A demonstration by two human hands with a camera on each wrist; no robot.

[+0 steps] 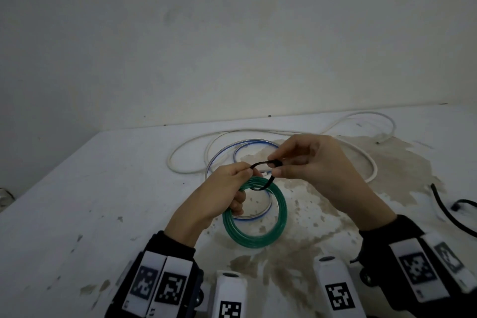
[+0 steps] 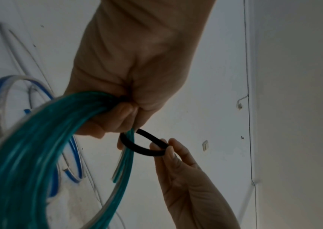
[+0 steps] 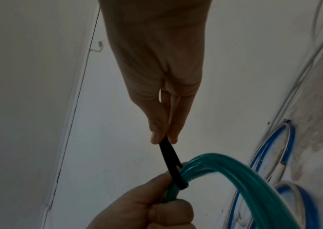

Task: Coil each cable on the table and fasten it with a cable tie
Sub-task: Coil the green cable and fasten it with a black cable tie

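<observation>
A coiled green cable (image 1: 258,233) hangs from my left hand (image 1: 227,188), which grips the top of the coil (image 2: 39,139) in its curled fingers. A black cable tie (image 1: 263,170) loops around the green strands there (image 3: 173,168). My right hand (image 1: 296,162) pinches the free end of the tie between thumb and fingertips (image 3: 161,134) and holds it taut above the coil. The tie forms an open loop (image 2: 144,145) around the cable's ends. Both hands are raised above the white table (image 1: 103,188).
A clear cable with a blue stripe (image 1: 245,147) lies loosely looped on the table behind the hands. A long white cable (image 1: 361,152) sprawls beyond it to the far right. A black cable (image 1: 444,209) lies at the right edge. A wall stands behind the table.
</observation>
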